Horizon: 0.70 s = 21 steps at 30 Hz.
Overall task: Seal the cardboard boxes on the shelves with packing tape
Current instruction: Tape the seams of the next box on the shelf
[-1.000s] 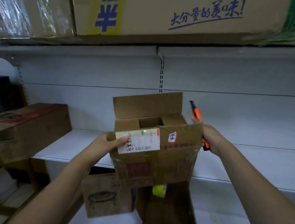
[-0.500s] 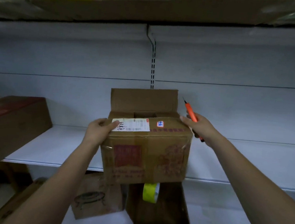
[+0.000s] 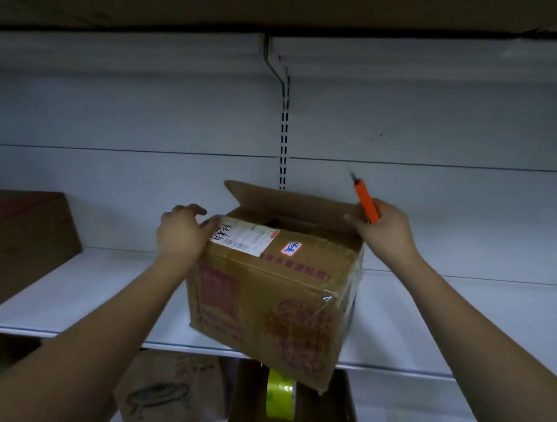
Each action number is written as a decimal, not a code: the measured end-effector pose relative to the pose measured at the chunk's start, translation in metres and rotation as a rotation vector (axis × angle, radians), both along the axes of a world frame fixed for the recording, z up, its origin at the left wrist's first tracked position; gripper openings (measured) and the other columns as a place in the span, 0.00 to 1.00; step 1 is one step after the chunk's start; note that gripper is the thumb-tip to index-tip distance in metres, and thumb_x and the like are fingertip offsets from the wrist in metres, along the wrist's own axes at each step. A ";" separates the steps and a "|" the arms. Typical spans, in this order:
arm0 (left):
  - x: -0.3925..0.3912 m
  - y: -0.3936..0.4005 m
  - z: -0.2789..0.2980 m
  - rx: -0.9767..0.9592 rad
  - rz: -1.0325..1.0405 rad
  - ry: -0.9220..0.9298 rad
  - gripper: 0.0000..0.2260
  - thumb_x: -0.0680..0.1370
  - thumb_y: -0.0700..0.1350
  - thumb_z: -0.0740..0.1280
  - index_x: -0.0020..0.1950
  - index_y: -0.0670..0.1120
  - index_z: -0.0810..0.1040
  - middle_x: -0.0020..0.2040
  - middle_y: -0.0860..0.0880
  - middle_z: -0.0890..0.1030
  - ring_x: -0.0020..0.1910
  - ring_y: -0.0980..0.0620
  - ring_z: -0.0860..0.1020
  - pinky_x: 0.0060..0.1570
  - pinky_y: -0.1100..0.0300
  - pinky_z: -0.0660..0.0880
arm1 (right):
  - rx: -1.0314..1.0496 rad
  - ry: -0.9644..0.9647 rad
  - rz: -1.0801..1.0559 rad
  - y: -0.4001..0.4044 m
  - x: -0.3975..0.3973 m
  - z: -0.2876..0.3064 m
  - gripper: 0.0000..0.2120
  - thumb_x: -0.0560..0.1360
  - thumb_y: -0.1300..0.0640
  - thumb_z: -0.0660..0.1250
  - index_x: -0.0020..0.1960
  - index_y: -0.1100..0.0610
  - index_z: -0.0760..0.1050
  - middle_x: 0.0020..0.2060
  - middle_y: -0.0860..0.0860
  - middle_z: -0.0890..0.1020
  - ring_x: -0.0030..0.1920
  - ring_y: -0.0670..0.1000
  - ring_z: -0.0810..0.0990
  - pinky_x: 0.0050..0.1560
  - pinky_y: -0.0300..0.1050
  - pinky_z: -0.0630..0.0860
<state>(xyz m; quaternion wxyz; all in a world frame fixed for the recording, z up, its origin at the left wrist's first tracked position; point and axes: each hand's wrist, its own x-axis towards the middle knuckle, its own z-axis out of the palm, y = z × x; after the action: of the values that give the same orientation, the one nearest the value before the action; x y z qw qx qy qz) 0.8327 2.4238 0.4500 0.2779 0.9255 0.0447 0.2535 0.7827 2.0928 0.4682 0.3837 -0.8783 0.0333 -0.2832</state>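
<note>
A brown cardboard box with a white shipping label sits skewed on the white shelf, one corner hanging past the front edge. Its rear flap stands up and the top is partly open. My left hand grips the box's upper left corner. At the upper right corner my right hand touches the box with its fingertips while holding an orange utility knife, blade pointing up. A roll of yellowish packing tape stands on the shelf below, under the box.
Another brown box stands at the left on the same shelf. Below are a carton printed with a round stand and a dark open box. A large carton fills the shelf above. The shelf to the right is bare.
The box has turned and shifted right on the shelf, its corner now overhanging the edge. My left hand slid to the upper left corner. The view has come closer.
</note>
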 end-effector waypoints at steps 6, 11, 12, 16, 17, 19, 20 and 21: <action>-0.108 -0.102 -0.009 0.093 -0.273 0.261 0.36 0.77 0.69 0.57 0.80 0.52 0.59 0.81 0.43 0.51 0.79 0.37 0.43 0.71 0.29 0.46 | -0.284 -0.010 -0.099 0.019 -0.033 -0.012 0.09 0.75 0.45 0.70 0.50 0.49 0.77 0.39 0.49 0.82 0.43 0.55 0.81 0.41 0.46 0.75; -0.144 -0.138 -0.001 0.118 -0.382 0.434 0.57 0.68 0.79 0.56 0.82 0.44 0.40 0.80 0.47 0.33 0.77 0.38 0.29 0.68 0.23 0.43 | -0.231 -0.028 -0.173 0.032 -0.048 -0.002 0.09 0.75 0.47 0.70 0.50 0.51 0.77 0.38 0.49 0.80 0.40 0.55 0.79 0.38 0.45 0.72; -0.144 -0.141 0.002 0.112 -0.381 0.441 0.58 0.68 0.79 0.58 0.81 0.43 0.39 0.80 0.47 0.34 0.77 0.37 0.30 0.67 0.22 0.43 | -0.233 -0.026 -0.181 0.034 -0.050 -0.001 0.09 0.75 0.48 0.70 0.51 0.52 0.77 0.38 0.49 0.80 0.40 0.55 0.79 0.39 0.45 0.73; -0.143 -0.137 0.006 0.186 -0.419 0.431 0.51 0.73 0.70 0.64 0.82 0.46 0.40 0.81 0.45 0.36 0.78 0.38 0.34 0.66 0.21 0.47 | -0.286 0.015 -0.177 0.033 -0.064 0.003 0.10 0.74 0.45 0.71 0.46 0.51 0.76 0.35 0.48 0.78 0.39 0.53 0.79 0.37 0.44 0.71; -0.143 -0.127 0.005 0.199 -0.468 0.411 0.48 0.74 0.69 0.64 0.82 0.48 0.42 0.81 0.46 0.37 0.79 0.40 0.34 0.68 0.22 0.47 | -0.311 0.023 -0.176 0.033 -0.067 0.005 0.11 0.74 0.44 0.71 0.45 0.51 0.75 0.34 0.47 0.77 0.37 0.52 0.78 0.36 0.44 0.70; -0.137 -0.096 0.002 0.248 -0.576 0.364 0.43 0.76 0.67 0.63 0.82 0.51 0.46 0.82 0.47 0.39 0.80 0.44 0.37 0.74 0.30 0.49 | -0.353 0.015 -0.181 0.035 -0.076 0.011 0.13 0.74 0.41 0.70 0.43 0.50 0.74 0.32 0.46 0.75 0.35 0.51 0.77 0.36 0.44 0.72; -0.134 -0.079 0.003 0.274 -0.618 0.342 0.41 0.77 0.66 0.63 0.82 0.52 0.48 0.82 0.48 0.41 0.80 0.45 0.39 0.76 0.36 0.50 | -0.367 0.002 -0.176 0.037 -0.081 0.015 0.14 0.74 0.40 0.69 0.40 0.48 0.72 0.31 0.46 0.74 0.34 0.51 0.76 0.36 0.45 0.73; -0.130 -0.061 0.005 0.286 -0.651 0.324 0.39 0.78 0.65 0.63 0.82 0.53 0.50 0.82 0.48 0.43 0.81 0.46 0.42 0.78 0.42 0.49 | -0.371 -0.013 -0.162 0.039 -0.085 0.020 0.15 0.74 0.39 0.68 0.38 0.48 0.70 0.30 0.47 0.74 0.32 0.50 0.75 0.35 0.45 0.72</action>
<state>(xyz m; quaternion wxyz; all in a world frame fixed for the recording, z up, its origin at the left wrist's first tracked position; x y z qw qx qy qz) 0.7025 2.3626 0.4548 0.2012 0.9487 -0.2437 0.0064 0.6974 2.1319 0.4878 0.1914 -0.9266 0.0487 -0.3199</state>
